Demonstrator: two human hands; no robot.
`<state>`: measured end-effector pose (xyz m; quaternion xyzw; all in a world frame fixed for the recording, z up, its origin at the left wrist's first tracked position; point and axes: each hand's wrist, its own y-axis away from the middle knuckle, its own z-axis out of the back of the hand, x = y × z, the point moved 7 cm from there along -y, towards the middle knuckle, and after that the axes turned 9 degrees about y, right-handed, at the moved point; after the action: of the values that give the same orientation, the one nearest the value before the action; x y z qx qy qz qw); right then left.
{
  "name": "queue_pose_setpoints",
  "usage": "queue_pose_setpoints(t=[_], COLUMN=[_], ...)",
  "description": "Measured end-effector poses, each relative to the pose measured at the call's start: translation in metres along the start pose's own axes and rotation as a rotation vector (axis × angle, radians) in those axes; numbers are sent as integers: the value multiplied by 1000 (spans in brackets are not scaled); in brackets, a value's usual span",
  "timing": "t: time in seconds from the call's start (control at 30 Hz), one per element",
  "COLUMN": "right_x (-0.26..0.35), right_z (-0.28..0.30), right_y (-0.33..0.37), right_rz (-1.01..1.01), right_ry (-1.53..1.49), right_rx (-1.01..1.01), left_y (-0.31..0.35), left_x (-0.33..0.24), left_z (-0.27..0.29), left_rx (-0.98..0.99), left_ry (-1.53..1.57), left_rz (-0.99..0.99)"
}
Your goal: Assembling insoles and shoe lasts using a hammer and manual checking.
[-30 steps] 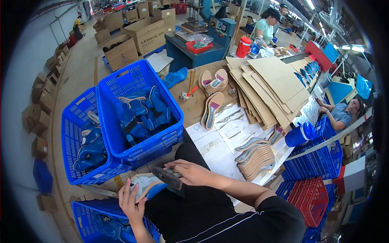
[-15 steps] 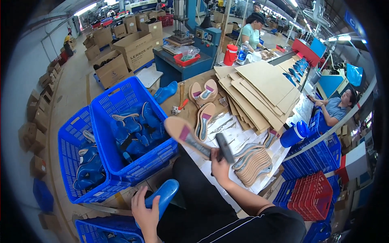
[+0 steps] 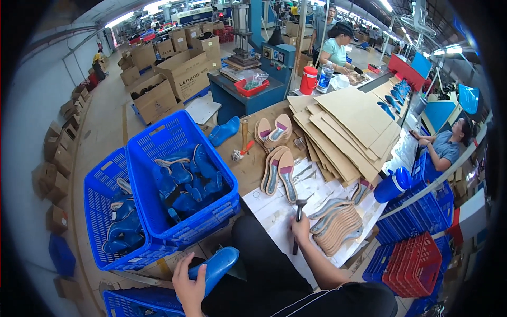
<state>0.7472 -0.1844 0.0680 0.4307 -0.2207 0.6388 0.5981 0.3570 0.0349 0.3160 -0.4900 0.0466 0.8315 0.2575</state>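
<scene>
Low in front of me, my left hand (image 3: 190,280) is closed around the heel end of a blue shoe last (image 3: 221,265), whose toe points up and away. My right hand (image 3: 301,228) grips a hammer (image 3: 300,205) by its dark handle, above the white-covered part of the table. Just beyond the hammer lies an insole (image 3: 287,171) with a purple patch, beside a small stack of similar insoles (image 3: 271,174). To the right of that hand, a tight row of insoles (image 3: 338,230) stands on the table.
Blue crates (image 3: 182,119) of lasts stand on my left, another blue crate (image 3: 119,301) below. Cardboard sheets (image 3: 354,134) cover the table's far right, near a blue jug (image 3: 392,185). A wooden-handled tool (image 3: 244,133) and a loose last (image 3: 224,131) lie at the far edge. Two co-workers sit beyond.
The insole that was in my right hand with the hammer now lies on the table beside the stack. My right hand keeps the hammer, lower and farther right. My left hand stays on the last.
</scene>
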Motion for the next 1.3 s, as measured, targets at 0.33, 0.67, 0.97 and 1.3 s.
queue_pose_setpoints(t=[0.33,0.67,0.97,1.3], right_x=[-4,24,135,116], right_z=[18,27,-15,-85], right_y=[-15,34,-37,-96], right_rz=[128,566,762,677], right_ry=[196,565,547,665], right_rx=[408,79,-122,-61], left_y=[-23,-23,-25,-13], left_x=[-18,-36,-41,-47], left_z=[-9,2,5,13], left_rx=[80,50,48,-29], left_ry=[10,-47,-58,-35], left_rz=[36,-34,-87,-92])
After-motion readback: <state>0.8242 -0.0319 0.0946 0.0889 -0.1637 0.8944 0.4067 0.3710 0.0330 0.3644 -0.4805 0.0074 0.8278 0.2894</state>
